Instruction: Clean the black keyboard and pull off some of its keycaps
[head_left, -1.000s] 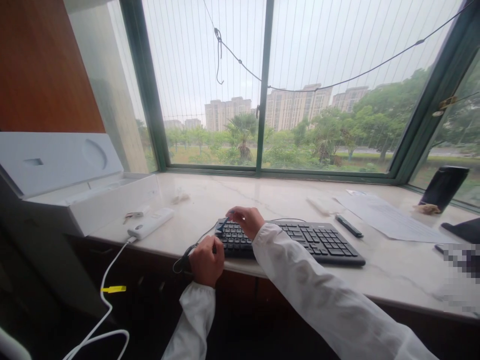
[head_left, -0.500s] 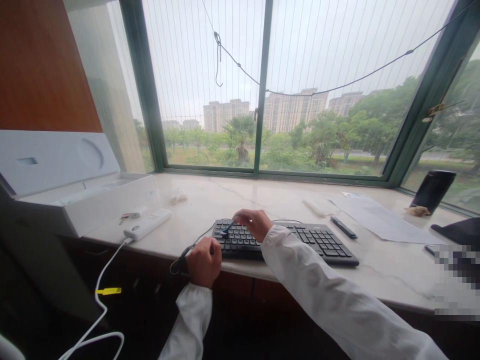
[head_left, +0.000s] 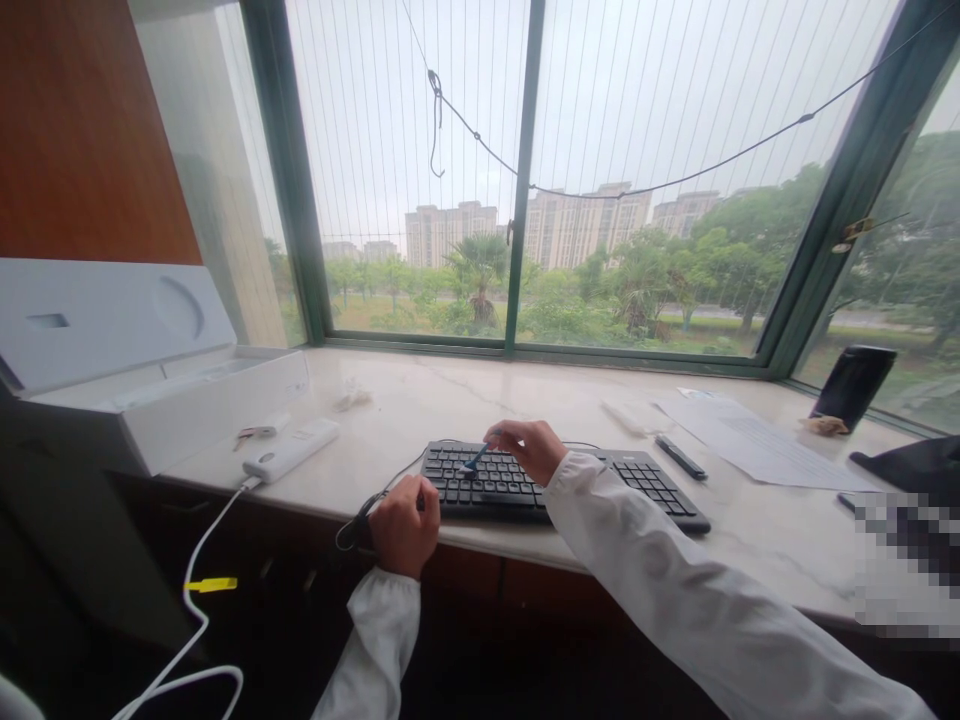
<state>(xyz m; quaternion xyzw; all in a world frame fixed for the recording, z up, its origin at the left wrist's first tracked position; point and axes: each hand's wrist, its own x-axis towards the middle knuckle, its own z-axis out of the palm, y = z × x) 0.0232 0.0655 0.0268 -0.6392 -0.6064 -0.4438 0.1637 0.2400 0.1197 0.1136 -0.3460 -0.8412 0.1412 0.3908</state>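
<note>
1. Clearly, we have one keyboard [head_left: 517,499] before us, lying flat along the front edge of the pale counter [head_left: 442,395], and one slim blue tool [head_left: 482,456] slanting down to its left-hand keys.

2. Our right hand [head_left: 529,450] pinches the blue tool near its upper end, thumb and fingers clamped on the shaft, with the lower tip at the keys; whether that tip presses on them we cannot tell.

3. Our left hand [head_left: 408,527] is curled with its fingers drawn together, at the keyboard's near left corner and close to the bunched black cable [head_left: 358,528]. Whether it grips anything, we cannot tell.

4. We judge the blue tool to be very light, with a stiff, thin shaft that could roll in the fingertips; the upper shaft seems the right place to hold it. How soft the tip is we cannot make out.

5. The keyboard, by our reckoning, is light for its length, rigid and smooth, so it might slide under a sideways push; its end rims look like the safest hold, since the keys would give.

6. Counting the rest, we find one open white box [head_left: 214,405], one white adapter [head_left: 292,451], one yellow tag [head_left: 212,585] on a white lead [head_left: 196,545] and one black pen-like item [head_left: 681,457]. The paper [head_left: 757,440] shows at least one sheet.
</note>
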